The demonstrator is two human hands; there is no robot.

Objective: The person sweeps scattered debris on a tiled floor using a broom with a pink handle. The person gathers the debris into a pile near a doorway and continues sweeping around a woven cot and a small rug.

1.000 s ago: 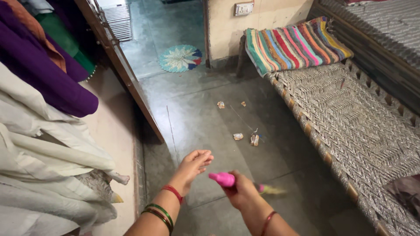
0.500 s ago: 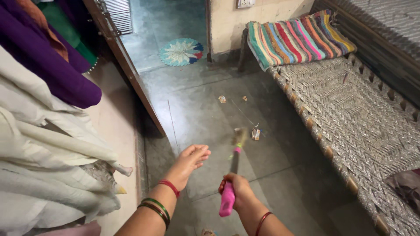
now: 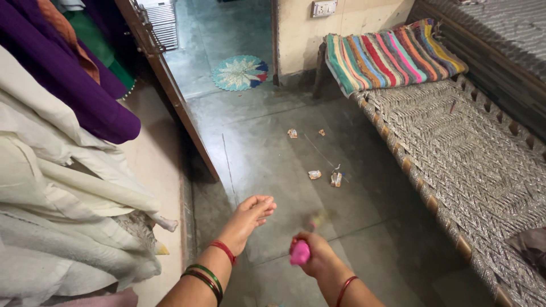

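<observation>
My right hand point(image 3: 315, 256) grips the pink handle point(image 3: 300, 253) of a small broom. Its brush end point(image 3: 317, 219) points away over the grey floor and is blurred. My left hand point(image 3: 250, 215) hovers just left of it, fingers loosely curled and holding nothing; bangles sit on that wrist. Ahead on the floor lie small scraps of wrapper point(image 3: 314, 174), one more wrapper point(image 3: 336, 179) beside it, and two further bits point(image 3: 292, 133) farther off.
A woven cot point(image 3: 455, 153) runs along the right, with a striped folded blanket point(image 3: 392, 54) at its far end. Stacked white and purple cloths point(image 3: 62, 170) fill the left. A wooden door edge point(image 3: 170, 96) juts out; a round mat point(image 3: 240, 72) lies beyond.
The broom has swung: its brush reached forward to the wrappers half a second ago, and now it is drawn back near my right hand. My left hand stayed about where it was.
</observation>
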